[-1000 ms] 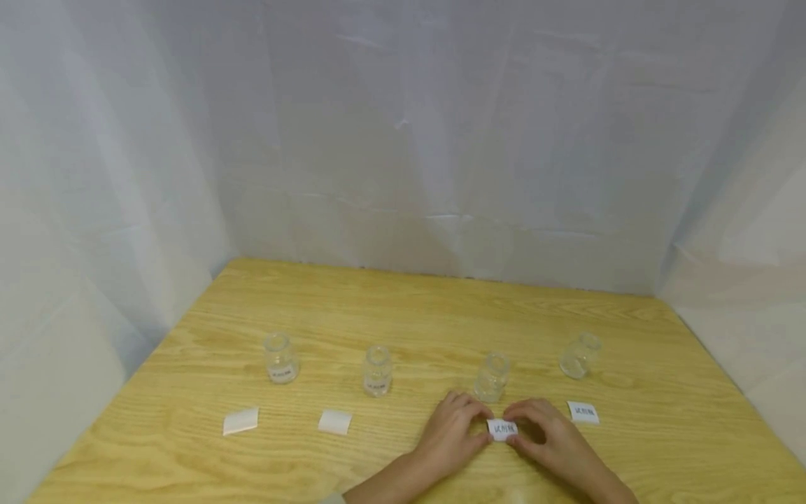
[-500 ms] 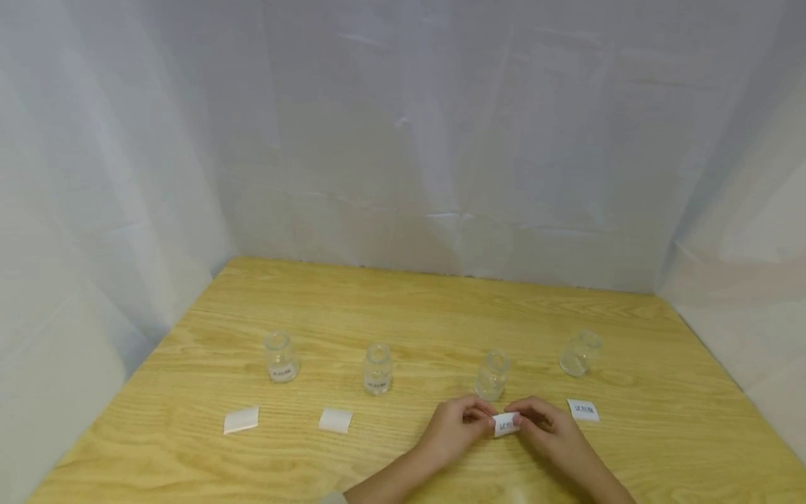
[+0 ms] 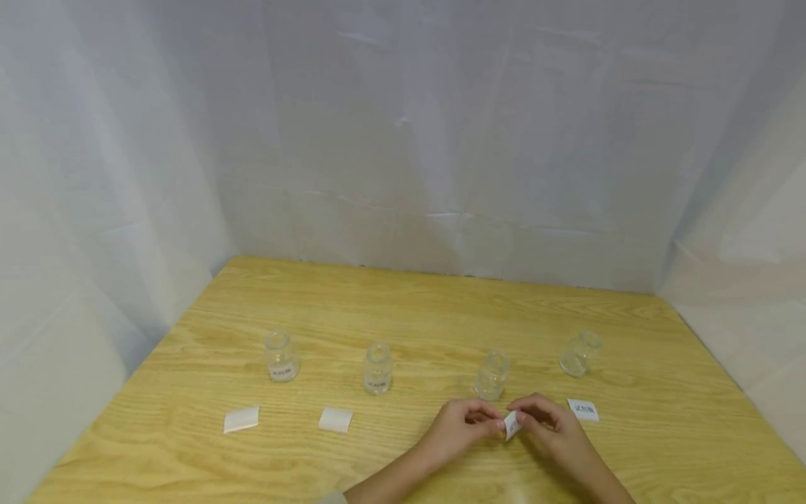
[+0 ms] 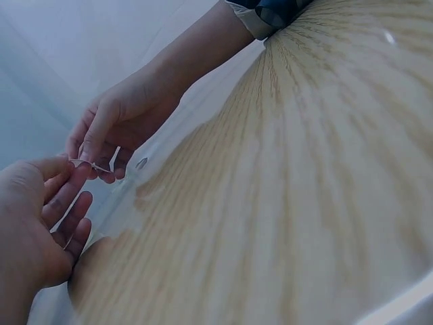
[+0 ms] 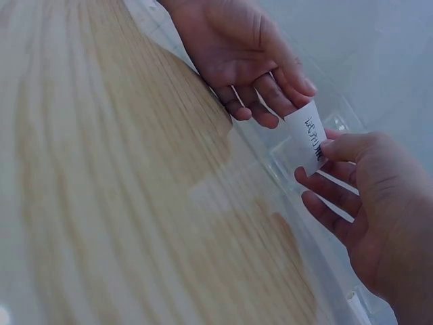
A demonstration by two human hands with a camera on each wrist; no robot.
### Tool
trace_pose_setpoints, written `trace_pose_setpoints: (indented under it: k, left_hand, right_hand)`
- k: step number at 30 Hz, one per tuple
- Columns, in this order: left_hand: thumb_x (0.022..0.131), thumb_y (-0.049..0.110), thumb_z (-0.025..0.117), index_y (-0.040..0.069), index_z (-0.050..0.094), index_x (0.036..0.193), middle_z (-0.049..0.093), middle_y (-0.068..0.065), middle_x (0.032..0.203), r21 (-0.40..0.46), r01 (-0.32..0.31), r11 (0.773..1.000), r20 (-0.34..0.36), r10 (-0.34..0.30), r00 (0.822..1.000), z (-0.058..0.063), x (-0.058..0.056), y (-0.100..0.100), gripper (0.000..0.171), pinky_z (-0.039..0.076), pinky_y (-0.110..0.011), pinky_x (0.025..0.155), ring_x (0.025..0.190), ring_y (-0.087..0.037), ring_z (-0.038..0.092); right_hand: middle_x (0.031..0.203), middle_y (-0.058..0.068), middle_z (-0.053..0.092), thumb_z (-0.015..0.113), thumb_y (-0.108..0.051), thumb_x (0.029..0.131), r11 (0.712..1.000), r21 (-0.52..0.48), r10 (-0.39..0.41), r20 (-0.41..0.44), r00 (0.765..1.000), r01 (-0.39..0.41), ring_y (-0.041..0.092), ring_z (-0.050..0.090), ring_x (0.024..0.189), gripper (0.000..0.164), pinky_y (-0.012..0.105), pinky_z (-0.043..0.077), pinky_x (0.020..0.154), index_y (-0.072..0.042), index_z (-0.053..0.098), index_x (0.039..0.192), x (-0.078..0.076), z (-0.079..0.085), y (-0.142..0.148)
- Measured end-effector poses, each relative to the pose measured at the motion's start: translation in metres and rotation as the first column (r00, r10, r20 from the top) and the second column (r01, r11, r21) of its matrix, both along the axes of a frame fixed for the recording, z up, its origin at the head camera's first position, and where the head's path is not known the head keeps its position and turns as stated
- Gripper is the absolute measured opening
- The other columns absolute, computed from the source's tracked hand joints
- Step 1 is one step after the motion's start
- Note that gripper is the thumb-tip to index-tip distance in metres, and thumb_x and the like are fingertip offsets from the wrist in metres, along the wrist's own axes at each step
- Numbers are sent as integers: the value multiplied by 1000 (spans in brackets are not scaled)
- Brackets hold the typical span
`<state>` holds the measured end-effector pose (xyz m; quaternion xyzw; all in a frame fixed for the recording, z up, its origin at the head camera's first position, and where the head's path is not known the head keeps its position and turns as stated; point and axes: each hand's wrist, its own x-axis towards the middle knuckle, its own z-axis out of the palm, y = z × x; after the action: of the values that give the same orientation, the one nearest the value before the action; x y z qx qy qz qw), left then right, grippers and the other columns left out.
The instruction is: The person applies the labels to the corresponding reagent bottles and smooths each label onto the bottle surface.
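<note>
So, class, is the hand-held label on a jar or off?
Off: the left hand and right hand hold the label between them, clear of the nearest jar behind it.

Left hand (image 3: 458, 425) and right hand (image 3: 554, 435) close together, fingers (image 3: 471, 404) bent, forearms (image 3: 392, 477) angled inward

My feed's showing a yellow wood-grain table (image 3: 428, 301), greyish-white sheeting (image 3: 403, 140) and a white label (image 5: 304, 143) with black lettering (image 5: 313, 133), lol.

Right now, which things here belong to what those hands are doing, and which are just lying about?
Likely part of the job:
left hand and right hand, pinching one printed label
two labelled jars
two jars showing no label
loose label

Probably just lying about:
two white slips, blank on top
</note>
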<state>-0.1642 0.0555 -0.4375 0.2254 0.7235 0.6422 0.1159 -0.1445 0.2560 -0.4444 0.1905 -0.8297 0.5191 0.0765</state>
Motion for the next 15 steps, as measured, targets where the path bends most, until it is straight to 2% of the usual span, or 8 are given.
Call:
trace_pose_setpoints:
  k: [3,15]
  left_hand:
    - [84,14,67,4,68,90,65,4,82,-2,3,1000,14,-2,1000,1,0,0,11,47,-21,64,73,-5,56]
    - [85,13,66,4,67,90,65,3,82,-2,23,1000,-29,-23,999,0,-1,-1,11,46,-21,68,76,-4,56]
  right_hand:
    - [95,4,64,56,-4,91,1000,-6,4,-13,1000,-4,12,60,86,14,26,49,71,-7,63,102,0,1,0]
    - [96,9,64,54,-1,91,1000,-3,23,-20,1000,-23,10,59,87,15,25,48,71,-4,62,104,0,2,0]
